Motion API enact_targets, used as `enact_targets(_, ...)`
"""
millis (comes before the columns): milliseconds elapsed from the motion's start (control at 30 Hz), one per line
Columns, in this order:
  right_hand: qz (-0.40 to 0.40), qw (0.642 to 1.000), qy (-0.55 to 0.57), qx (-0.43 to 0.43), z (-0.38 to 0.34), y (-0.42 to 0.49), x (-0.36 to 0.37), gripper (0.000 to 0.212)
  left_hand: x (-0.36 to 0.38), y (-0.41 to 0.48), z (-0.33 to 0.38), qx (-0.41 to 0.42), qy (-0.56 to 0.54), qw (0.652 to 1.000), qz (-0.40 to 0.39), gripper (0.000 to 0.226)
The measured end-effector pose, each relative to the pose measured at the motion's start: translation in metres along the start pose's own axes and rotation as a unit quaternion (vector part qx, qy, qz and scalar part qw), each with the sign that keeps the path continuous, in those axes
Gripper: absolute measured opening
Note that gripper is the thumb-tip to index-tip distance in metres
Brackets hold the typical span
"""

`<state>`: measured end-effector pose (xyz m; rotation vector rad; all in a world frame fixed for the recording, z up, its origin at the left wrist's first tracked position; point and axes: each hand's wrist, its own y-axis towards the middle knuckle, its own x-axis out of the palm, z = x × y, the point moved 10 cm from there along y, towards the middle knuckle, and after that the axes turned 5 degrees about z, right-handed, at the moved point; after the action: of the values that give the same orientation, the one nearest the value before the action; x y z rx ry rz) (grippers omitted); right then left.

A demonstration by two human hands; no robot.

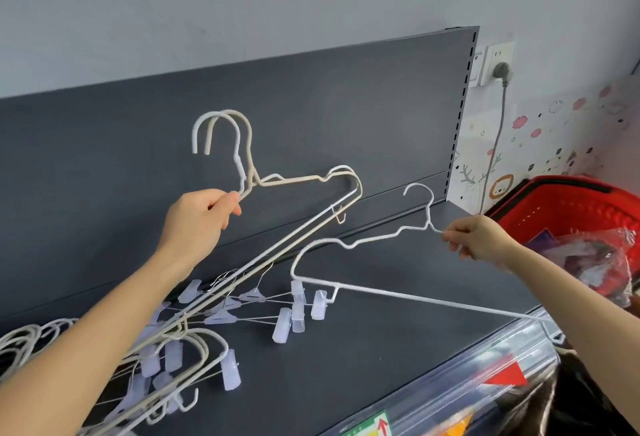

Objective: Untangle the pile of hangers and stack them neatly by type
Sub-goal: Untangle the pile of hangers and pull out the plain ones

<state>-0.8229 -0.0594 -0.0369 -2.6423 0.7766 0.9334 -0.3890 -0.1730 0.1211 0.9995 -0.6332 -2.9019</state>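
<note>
Hooks [20,340] of plain wire hangers bunch at the far left shelf edge; I judge that's a stack begun. Next right, clip hangers [221,311] lie crossed on the shelf [398,349], wires and clips interlocked, not yet sorted. My left hand [197,217] is up over that heap, fingers [228,205] curled tight round the necks of a hanger pair [239,163], one white, one beige. I hold them high so the long bars slope down to the left and, I judge, can slide free of the clips below. The bars' lower ends run into the heap; can't tell if they're caught. Further right, my right hand [474,238] pinches a single white hanger [433,300] at the shoulder just beside its neck, thumb and forefinger closed on the wire, other fingers loosely curled. It hangs clear of the pair, bottom bar running out past the shelf front, its small lower hook just beside a clip; touching or not, can't tell. Held apart, I judge, to split it off for stacking. Red basket [588,214] with a plastic bag [609,252] sits far right.
</note>
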Motion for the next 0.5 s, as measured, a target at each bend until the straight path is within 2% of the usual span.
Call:
enact_targets(133, 0.006, 0.998, -0.059, -0.018, -0.004, 0.009, 0.008, 0.021, -0.004, -0.004, 0.0, 0.013, 0.016, 1.0, 0.013, 0.034)
enact_targets(300, 0.052, 0.997, -0.045, 0.028, 0.008, 0.023, -0.001, 0.022, -0.008, -0.008, 0.004, 0.038, 0.023, 0.999, 0.01, 0.034)
enact_targets(500, 0.08, 0.992, -0.099, 0.027, 0.012, 0.027, 0.006, 0.024, 0.0, -0.011, -0.004, 0.02, -0.014, 1.0, -0.019, 0.034)
